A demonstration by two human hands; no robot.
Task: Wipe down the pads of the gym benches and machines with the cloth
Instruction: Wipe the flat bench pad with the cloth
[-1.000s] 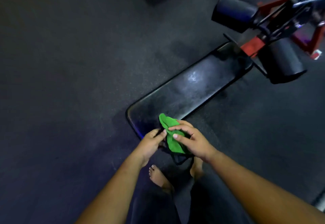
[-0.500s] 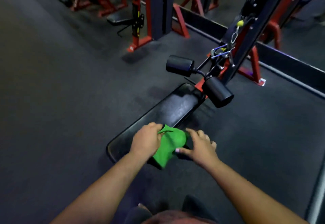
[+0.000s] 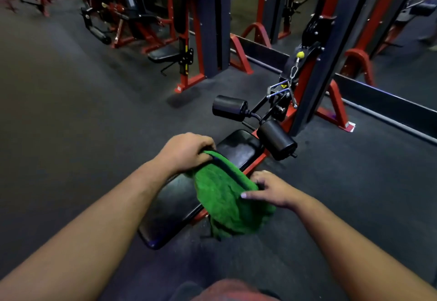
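Can't see a lot of the bench pad (image 3: 238, 149) right now, my forearms and the cloth (image 3: 224, 201) cover the middle of it, so only the far end by the rollers and the near rounded corner down low show. The back of the gym is dim and a bit smeared, just red and dark frames of other machines (image 3: 142, 17) that I can't make out in detail. My fingertips are mostly tucked out of sight too. The cloth is bright green, fluffy like microfibre, with a dark edge running along its top, and it's stretched out between my two hands above the right side of the pad, the lower part hanging loose past the pad's edge toward the floor (image 3: 71, 123). My left hand (image 3: 186, 151) has its fingers curled down over the far corner of the cloth, gripping it. My right hand (image 3: 272, 189) pinches the nearer edge, thumb laid on top of the green and the fingers bent round the dark hem. Two black roller pads (image 3: 276, 138) sit just past the pad's far end, on the red frame.
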